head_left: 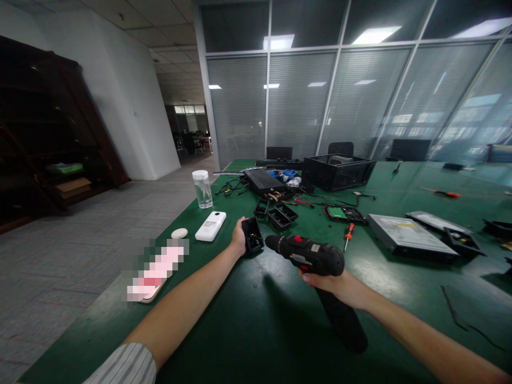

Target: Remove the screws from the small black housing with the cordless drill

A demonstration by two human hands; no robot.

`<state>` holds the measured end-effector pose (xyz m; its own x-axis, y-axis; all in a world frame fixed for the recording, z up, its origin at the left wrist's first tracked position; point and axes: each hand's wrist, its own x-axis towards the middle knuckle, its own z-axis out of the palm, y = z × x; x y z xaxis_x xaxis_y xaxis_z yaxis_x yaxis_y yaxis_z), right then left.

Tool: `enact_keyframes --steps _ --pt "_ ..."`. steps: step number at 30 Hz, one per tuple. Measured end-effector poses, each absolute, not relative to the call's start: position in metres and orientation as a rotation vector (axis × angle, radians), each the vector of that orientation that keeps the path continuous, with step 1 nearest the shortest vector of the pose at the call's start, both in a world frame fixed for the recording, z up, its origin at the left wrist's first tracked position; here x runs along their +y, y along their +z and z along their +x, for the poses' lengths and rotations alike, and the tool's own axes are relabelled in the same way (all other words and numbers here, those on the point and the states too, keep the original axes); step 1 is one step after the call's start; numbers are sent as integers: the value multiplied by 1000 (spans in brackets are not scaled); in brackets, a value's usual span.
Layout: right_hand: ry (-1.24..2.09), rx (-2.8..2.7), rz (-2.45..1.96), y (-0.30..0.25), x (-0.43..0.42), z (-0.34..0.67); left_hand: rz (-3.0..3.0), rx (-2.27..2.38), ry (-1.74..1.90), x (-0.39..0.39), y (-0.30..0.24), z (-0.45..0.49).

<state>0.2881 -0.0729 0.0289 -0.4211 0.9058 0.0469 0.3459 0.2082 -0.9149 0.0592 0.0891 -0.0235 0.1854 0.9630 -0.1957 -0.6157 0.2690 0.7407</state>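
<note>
My left hand [239, 238] is closed around the side of a small black open box [253, 236], tilted so that its hollow inside faces me. Small parts show inside it, too small to name. My right hand [334, 282] grips a black cordless drill [308, 253] with red buttons, its chuck pointing left toward the box. A gap separates the drill's tip from the box. Just beyond the box, more black frames [281, 216] lie on the green table [228, 330]. An orange-handled screwdriver [349, 232] rests behind the drill.
At left stand a clear bottle [203, 191], a white power bank [210, 226] and a pixelated pink object [160, 269]. Further back are a black metal case [338, 172] and tangled cables. On the right lie a silver disc drive [410, 234] and a green circuit board [338, 213].
</note>
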Motion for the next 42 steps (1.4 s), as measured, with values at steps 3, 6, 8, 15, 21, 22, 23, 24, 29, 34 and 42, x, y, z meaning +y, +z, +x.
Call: enact_keyframes --steps 3,6,8,15,21,22,23,24,29,34,42 --pt "1180 -1873 -1148 30 -74 287 583 727 1201 90 -24 59" --pt "1183 -1853 -1128 30 -74 285 569 724 1192 90 -25 59" --pt "1191 -1850 -1124 30 -74 285 563 724 1192 90 -24 59" --pt "1243 -1870 -1125 29 -73 286 554 721 1202 89 -23 59" --pt "1238 -1867 -1126 31 -74 286 564 730 1204 90 -24 59" --pt "1241 -1865 -1129 31 -74 286 561 732 1205 90 -24 59" --pt "1241 -1864 -1133 31 -74 286 558 734 1206 90 -24 59" --pt "1241 -1865 -1136 31 -74 286 558 735 1207 90 -24 59" --pt "1220 -1873 -1137 32 -75 285 569 725 1211 89 -23 60" --pt "1191 -1864 -1146 31 -75 285 566 730 1207 89 -23 60" --pt "1198 -1874 -1167 28 -73 288 571 746 1203 91 -25 60"
